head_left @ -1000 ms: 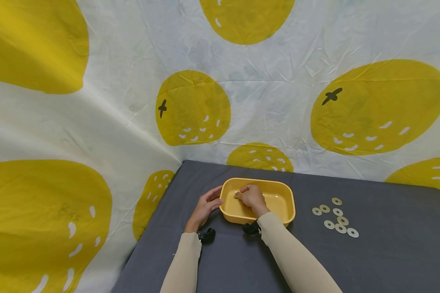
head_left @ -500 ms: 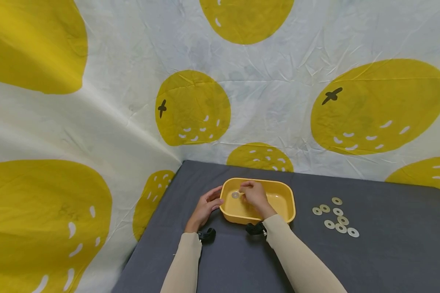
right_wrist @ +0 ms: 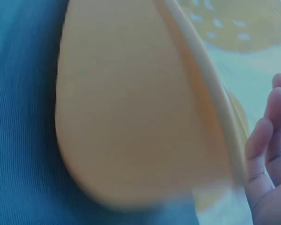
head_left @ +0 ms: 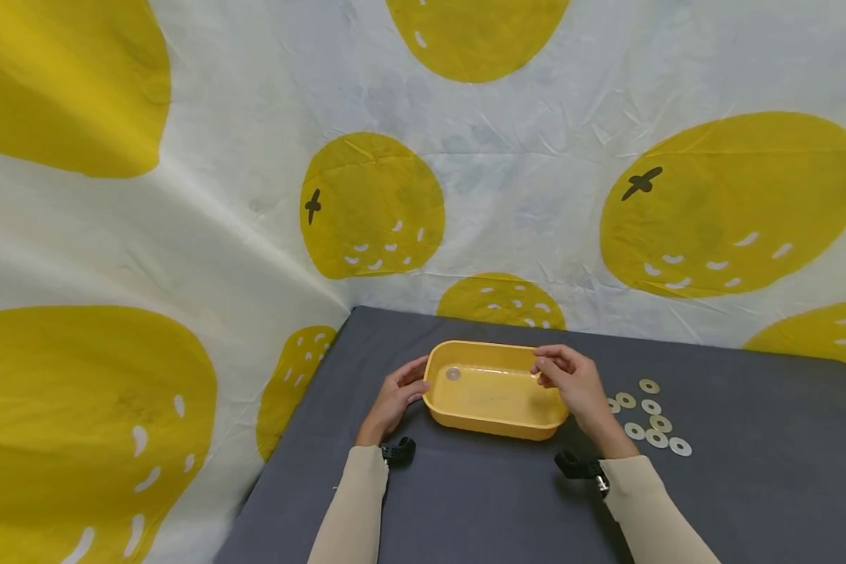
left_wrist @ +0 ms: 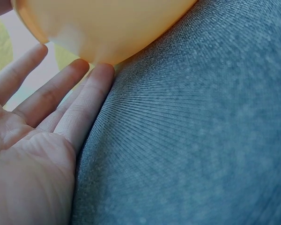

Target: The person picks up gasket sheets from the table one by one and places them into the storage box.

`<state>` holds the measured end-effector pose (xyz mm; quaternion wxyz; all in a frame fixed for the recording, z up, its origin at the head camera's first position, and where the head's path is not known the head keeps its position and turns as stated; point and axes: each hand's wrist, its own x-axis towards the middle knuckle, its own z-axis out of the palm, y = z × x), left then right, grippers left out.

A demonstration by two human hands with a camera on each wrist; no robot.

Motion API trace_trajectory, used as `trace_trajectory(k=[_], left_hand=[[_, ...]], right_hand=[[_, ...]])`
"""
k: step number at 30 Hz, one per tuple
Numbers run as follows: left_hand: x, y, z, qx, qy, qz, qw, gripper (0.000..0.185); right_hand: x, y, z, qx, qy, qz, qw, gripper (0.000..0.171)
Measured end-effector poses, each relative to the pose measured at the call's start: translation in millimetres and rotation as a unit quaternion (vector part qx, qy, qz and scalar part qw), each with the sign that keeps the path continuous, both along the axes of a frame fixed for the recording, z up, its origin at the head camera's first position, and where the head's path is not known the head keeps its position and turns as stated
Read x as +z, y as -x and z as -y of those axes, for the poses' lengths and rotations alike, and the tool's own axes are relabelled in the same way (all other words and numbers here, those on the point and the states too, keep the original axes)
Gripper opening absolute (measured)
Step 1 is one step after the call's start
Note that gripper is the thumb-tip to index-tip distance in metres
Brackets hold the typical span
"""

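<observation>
A shallow yellow rectangular plastic tray (head_left: 495, 423) sits near the back of a dark grey cloth-covered worktop (head_left: 465, 501), one small round metal washer (head_left: 453, 374) lying in its far left corner. The left hand (head_left: 395, 399) rests against the tray's left end, fingers (left_wrist: 61, 101) straight and relaxed, tips touching its wall. The right hand (head_left: 571, 381) hovers over the tray's right rim, fingers loosely curled, holding nothing visible. A cluster of flat metal washers (head_left: 650, 419) lies just to its right, before a white backdrop printed with yellow fruit (head_left: 465, 180).
</observation>
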<state>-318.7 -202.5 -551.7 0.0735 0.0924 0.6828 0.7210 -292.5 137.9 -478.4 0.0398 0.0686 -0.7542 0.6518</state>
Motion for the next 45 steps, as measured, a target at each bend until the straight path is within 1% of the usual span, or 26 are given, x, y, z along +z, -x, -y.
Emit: trace_trajectory(k=[4,7,9,13,16,17,20,22,25,27,29,32,36,40,45], left_hand=[[0.4,1.2,1.0,-0.001,-0.006,-0.002,1.0,0.058],[0.9,0.9,1.1,0.004,-0.009,0.002,0.9999,0.056],[1.3,0.1,0.9,0.006,-0.008,0.004,0.9999,0.056],[2.5,-1.6,-0.5,0.006,-0.005,0.007,0.9999,0.056],[3.1,-1.7,-1.8,0.005,-0.006,0.006,1.0,0.055],[3.1,-1.6,-1.9,0.005,-0.007,0.005,0.9999,0.055],[3.5,-1.6,-2.5,0.002,-0.008,0.003,1.0,0.056],[3.6,-1.7,-2.7,-0.001,-0.008,0.002,1.0,0.056],[3.7,-2.1,-2.4,-0.001,-0.003,0.002,1.0,0.055],[3.4,-2.2,-1.8,0.004,-0.001,0.004,1.0,0.055],[2.7,-2.6,-1.2,0.006,0.001,0.003,1.0,0.055],[1.5,-2.3,-0.5,0.002,0.003,0.001,1.0,0.056],[0.2,-1.2,0.4,-0.001,0.005,0.004,1.0,0.056],[-0.4,-0.7,0.7,0.003,0.003,0.004,1.0,0.056],[0.2,-1.3,0.4,0.006,0.002,0.008,0.9999,0.058]], right_hand=[[-0.8,-7.0,-39.7,-0.039,-0.017,-0.003,0.999,0.033],[-6.2,-12.2,-71.8,-0.052,-0.027,0.003,0.998,0.027],[-11.7,-16.4,-92.4,-0.055,-0.021,0.012,0.998,0.023],[-23.5,-22.8,-128.3,-0.057,0.018,0.041,0.997,0.015],[-28.5,-23.5,-148.6,-0.062,0.014,0.061,0.996,0.012],[-29.0,-22.4,-154.0,-0.065,0.004,0.066,0.996,0.012],[-29.8,-18.0,-167.4,-0.071,-0.052,0.077,0.993,0.011],[-30.6,-14.0,-174.5,-0.078,-0.09,0.079,0.99,0.016],[-32.9,-7.0,-182.4,-0.086,-0.147,0.081,0.982,0.035],[-34.9,-2.1,-186.6,-0.088,-0.175,0.086,0.977,0.047],[-37.5,2.2,-190.2,-0.091,-0.204,0.093,0.97,0.052],[-40.5,7.3,-194.9,-0.092,-0.247,0.101,0.959,0.051],[-42.2,13.9,-198.2,-0.072,-0.289,0.115,0.948,0.053],[-40.0,21.1,-199.5,-0.046,-0.314,0.129,0.939,0.055],[-39.1,27.4,-200.9,-0.03,-0.335,0.138,0.932,0.053]])
